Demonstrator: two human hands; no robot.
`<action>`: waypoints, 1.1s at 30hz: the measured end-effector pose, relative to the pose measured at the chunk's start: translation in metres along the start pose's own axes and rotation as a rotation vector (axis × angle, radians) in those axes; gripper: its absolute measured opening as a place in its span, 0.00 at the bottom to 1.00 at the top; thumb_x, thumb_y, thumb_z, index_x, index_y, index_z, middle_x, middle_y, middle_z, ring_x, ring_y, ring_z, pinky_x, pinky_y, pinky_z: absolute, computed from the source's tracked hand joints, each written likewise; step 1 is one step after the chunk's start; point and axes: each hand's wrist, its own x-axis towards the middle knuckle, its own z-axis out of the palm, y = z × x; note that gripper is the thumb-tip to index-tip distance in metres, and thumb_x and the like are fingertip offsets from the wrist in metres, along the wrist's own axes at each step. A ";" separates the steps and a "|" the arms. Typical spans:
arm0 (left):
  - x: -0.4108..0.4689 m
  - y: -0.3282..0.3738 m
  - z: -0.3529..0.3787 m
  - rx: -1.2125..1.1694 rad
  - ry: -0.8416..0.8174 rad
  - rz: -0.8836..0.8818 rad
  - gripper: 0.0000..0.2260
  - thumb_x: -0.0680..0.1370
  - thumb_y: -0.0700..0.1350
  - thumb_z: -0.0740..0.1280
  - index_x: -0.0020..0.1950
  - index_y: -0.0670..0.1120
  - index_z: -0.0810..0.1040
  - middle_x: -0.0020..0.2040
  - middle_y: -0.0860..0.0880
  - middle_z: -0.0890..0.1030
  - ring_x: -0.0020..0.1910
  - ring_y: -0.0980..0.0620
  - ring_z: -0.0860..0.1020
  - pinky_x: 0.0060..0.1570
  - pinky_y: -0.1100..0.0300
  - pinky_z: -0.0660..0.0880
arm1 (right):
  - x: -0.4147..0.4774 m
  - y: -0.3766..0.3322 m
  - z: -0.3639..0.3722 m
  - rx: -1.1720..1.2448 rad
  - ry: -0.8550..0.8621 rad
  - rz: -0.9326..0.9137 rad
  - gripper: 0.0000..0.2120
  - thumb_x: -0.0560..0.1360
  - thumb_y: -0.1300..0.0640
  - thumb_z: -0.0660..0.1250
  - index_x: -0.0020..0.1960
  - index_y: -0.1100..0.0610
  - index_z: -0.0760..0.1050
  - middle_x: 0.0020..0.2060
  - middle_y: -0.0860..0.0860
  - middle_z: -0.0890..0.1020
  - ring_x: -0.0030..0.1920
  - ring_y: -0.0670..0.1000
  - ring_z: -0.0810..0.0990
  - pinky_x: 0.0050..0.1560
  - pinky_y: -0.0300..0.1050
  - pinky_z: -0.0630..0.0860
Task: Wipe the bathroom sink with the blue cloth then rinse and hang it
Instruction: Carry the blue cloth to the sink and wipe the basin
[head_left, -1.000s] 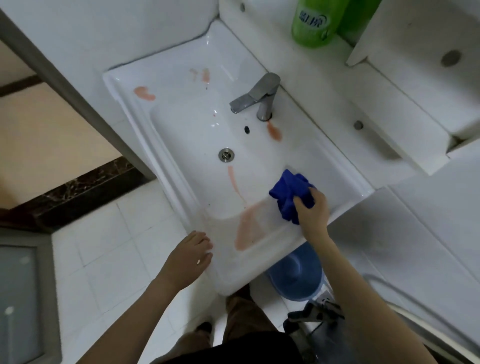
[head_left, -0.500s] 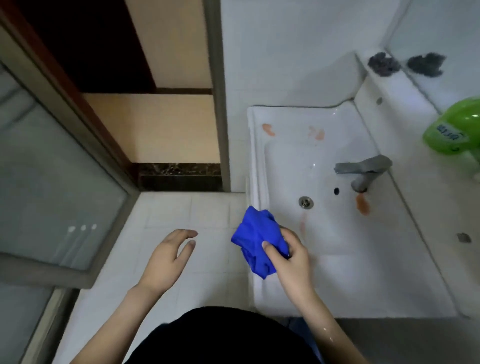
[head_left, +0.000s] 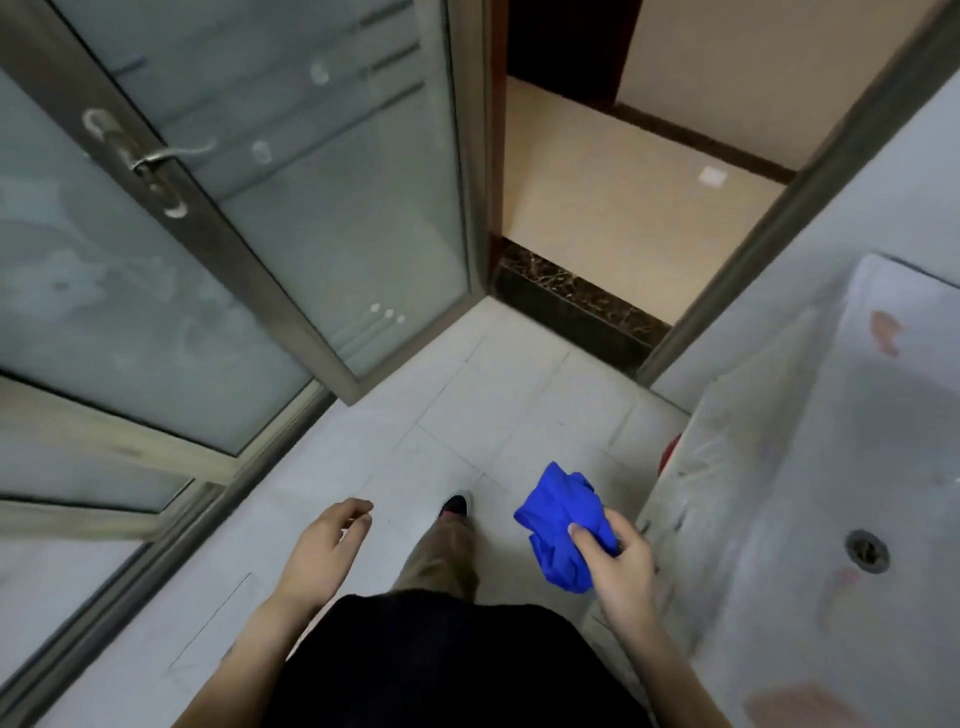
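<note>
From the head camera, the person's right hand (head_left: 618, 566) sits at about five o'clock in the view, fingers and thumb closed around a bunched blue cloth (head_left: 563, 525). The cloth is a crumpled wad held over the white floor tiles (head_left: 467, 415), just left of the sink (head_left: 810, 467) and clear of its basin. Its long axis runs roughly from eleven o'clock to five o'clock, with the loose upper end pointing toward eleven and the lower end hanging below the thumb. The left hand (head_left: 322, 551), at about seven o'clock, is empty, its fingers loosely curled and partly open above the floor. The sink fills the three-to-four o'clock edge, with reddish smears on its rim and basin and the drain (head_left: 866, 550) showing. A glass door (head_left: 234, 234) with a metal handle (head_left: 150, 161) spans nine to twelve o'clock. No writing or labels can be read anywhere.
</note>
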 end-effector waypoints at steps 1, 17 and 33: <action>0.013 -0.004 -0.008 0.001 0.002 -0.010 0.07 0.82 0.47 0.62 0.56 0.54 0.78 0.55 0.56 0.80 0.51 0.67 0.75 0.48 0.74 0.67 | 0.011 -0.006 0.013 -0.003 -0.009 0.008 0.08 0.72 0.71 0.71 0.43 0.59 0.80 0.39 0.57 0.82 0.39 0.51 0.78 0.39 0.36 0.74; 0.291 0.133 -0.082 0.050 -0.279 0.328 0.09 0.81 0.47 0.63 0.60 0.52 0.79 0.57 0.58 0.80 0.56 0.58 0.78 0.55 0.62 0.70 | 0.176 -0.118 0.099 0.106 0.277 0.127 0.06 0.75 0.61 0.72 0.52 0.56 0.80 0.39 0.46 0.84 0.38 0.41 0.83 0.32 0.30 0.75; 0.519 0.326 -0.070 0.198 -0.318 0.323 0.11 0.82 0.47 0.63 0.62 0.50 0.79 0.56 0.54 0.79 0.52 0.54 0.77 0.52 0.61 0.69 | 0.433 -0.230 0.078 0.104 0.227 0.164 0.16 0.76 0.58 0.71 0.63 0.56 0.76 0.54 0.53 0.83 0.51 0.52 0.82 0.49 0.44 0.80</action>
